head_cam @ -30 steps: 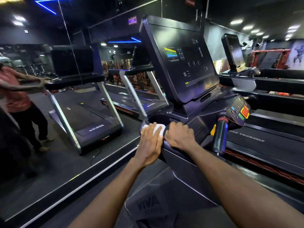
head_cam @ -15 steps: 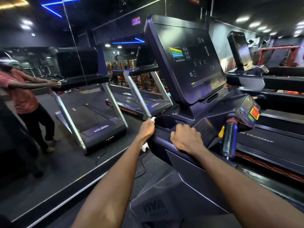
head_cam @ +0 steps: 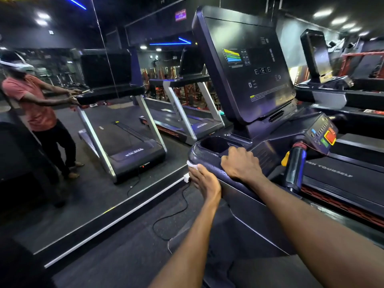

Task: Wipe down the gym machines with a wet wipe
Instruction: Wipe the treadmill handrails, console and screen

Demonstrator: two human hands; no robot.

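A dark treadmill console [head_cam: 245,67] rises in front of me, with a cup holder [head_cam: 214,144] and a rounded left rail [head_cam: 199,156] below the screen. My left hand [head_cam: 204,180] presses a white wet wipe [head_cam: 192,165] against the outer side of that rail; only a corner of the wipe shows past my fingers. My right hand [head_cam: 241,164] grips the top of the rail just behind the cup holder, fingers curled over it. Small drops glisten on the rail between my hands.
A wall mirror [head_cam: 89,113] on the left reflects treadmills and a person in a red shirt. A black power cable [head_cam: 176,213] runs across the floor from a white plug [head_cam: 186,177]. A coloured button panel [head_cam: 324,134] and upright handle [head_cam: 295,169] sit right; another treadmill [head_cam: 315,57] stands beyond.
My left hand has slid with the wipe from the top of the rail down its outer side and towards me. My right hand has stayed gripping the rail.
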